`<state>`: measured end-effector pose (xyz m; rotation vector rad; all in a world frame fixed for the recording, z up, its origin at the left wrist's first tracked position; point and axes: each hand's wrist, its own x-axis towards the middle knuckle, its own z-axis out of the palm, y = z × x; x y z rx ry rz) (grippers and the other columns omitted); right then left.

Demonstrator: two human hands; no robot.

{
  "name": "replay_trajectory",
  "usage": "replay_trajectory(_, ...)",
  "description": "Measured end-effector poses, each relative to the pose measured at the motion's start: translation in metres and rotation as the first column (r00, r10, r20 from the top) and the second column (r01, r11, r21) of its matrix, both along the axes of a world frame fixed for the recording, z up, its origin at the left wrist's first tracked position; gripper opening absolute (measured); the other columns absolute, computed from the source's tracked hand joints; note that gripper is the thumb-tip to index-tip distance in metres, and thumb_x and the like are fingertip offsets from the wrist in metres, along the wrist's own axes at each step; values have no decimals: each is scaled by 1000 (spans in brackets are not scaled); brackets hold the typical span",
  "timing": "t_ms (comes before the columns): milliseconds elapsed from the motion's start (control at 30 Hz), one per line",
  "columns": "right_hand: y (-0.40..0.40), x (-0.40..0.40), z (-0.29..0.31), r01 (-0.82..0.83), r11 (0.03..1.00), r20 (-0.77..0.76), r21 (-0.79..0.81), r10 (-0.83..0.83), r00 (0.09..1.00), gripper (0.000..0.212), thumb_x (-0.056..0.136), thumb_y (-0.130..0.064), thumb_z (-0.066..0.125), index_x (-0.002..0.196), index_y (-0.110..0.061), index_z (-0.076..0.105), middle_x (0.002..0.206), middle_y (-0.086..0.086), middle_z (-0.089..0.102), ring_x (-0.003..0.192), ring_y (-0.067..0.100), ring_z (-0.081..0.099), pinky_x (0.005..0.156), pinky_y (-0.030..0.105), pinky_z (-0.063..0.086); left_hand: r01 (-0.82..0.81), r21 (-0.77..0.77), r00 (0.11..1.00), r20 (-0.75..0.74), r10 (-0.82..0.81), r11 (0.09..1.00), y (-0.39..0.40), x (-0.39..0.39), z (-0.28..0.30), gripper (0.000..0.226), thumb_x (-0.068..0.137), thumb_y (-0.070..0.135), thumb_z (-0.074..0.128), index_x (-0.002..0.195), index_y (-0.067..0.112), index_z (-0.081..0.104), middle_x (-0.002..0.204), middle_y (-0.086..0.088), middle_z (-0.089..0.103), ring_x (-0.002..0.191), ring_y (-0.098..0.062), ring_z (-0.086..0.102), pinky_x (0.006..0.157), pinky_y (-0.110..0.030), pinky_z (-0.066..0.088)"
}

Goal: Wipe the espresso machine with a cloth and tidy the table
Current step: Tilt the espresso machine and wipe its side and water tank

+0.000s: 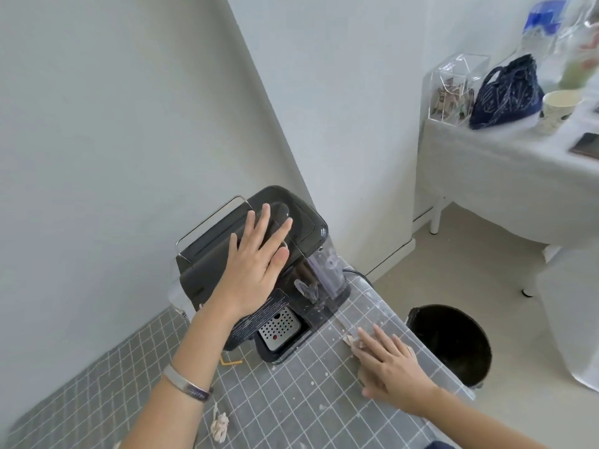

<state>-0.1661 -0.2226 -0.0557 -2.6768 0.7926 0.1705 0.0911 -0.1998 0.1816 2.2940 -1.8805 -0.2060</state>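
A black espresso machine (301, 222) stands at the far end of the table (291, 393), which has a grey checked cover. My left hand (256, 264) lies flat on top of the machine, fingers spread. My right hand (389, 361) presses flat on a beige cloth (351, 341) on the table, to the right of the machine and near the right edge. The cloth is mostly hidden under the hand. Pale crumbs and specks dot the cover around the cloth. A crumpled scrap of paper (219, 426) lies near my left forearm, and a yellow strip (230, 361) lies by the machine's base.
A black waste bin (450, 345) stands on the floor just beyond the table's right edge. A white side table (502, 176) at the back right carries a dark blue bag (505, 95), a clear box (453, 89) and a paper cup (556, 111). A wall runs along the left.
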Motion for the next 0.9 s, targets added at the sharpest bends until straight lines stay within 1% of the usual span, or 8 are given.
replay_trajectory(100,-1,-1,-12,88,996,312,-9,-81,947,40,93,-50,33,107,-36,68,122,-8,66,117,17,54,80,37,59,58,79,996,67,-64,995,-2,2,0,50,95,53,10,143,53,-3,157,20,-20,144,-6,-27,116,-47,-11)
replay_trajectory(167,1,4,-8,265,952,551,154,-305,777,42,102,-38,31,98,-28,71,114,-8,69,108,9,51,81,29,55,64,94,996,56,-69,993,-2,2,0,50,94,55,9,143,54,-4,156,23,-18,143,-3,-27,117,-46,-12)
replay_trajectory(300,-4,18,39,419,400,369,815,-916,156,21,100,-20,45,92,-30,63,90,-16,65,83,1,58,71,27,43,47,94,997,58,-52,994,-3,0,-1,52,94,57,7,145,52,-3,157,23,-16,144,-3,-25,117,-47,-14)
replay_trajectory(400,-28,43,92,304,314,352,899,-933,-76,24,103,-23,39,100,-25,63,91,-10,65,80,1,57,71,30,43,41,74,995,91,-48,996,-3,-2,-1,56,94,60,2,148,46,0,159,19,-13,145,-9,-24,116,-49,-14)
replay_trajectory(533,-52,105,147,-27,381,378,924,-923,-77,31,103,-33,36,123,-30,59,121,-4,66,112,14,61,90,42,54,81,65,988,126,-89,995,-2,-4,0,55,96,55,2,150,41,3,160,18,-2,147,-14,-21,117,-53,-10)
replay_trajectory(633,-61,145,156,93,461,464,883,-885,-21,41,96,-48,40,133,-35,54,131,-12,61,127,6,50,108,40,41,87,65,988,120,-95,994,-2,-4,1,55,97,52,4,151,38,4,161,18,2,148,-14,-19,118,-53,-9)
replay_trajectory(767,-79,163,121,62,399,403,915,-909,-102,39,95,-45,43,121,-29,67,124,-14,66,126,6,53,108,42,42,89,60,989,112,-95,994,-4,-5,1,57,97,54,3,151,37,4,161,17,3,148,-12,-17,118,-49,-10)
replay_trajectory(900,-71,163,69,133,325,330,936,-944,-18,46,95,-46,31,127,-33,61,143,-11,52,145,11,27,119,45,24,86,65,991,94,-92,994,-3,-4,0,56,97,53,5,151,37,5,161,16,4,148,-12,-16,118,-49,-8)
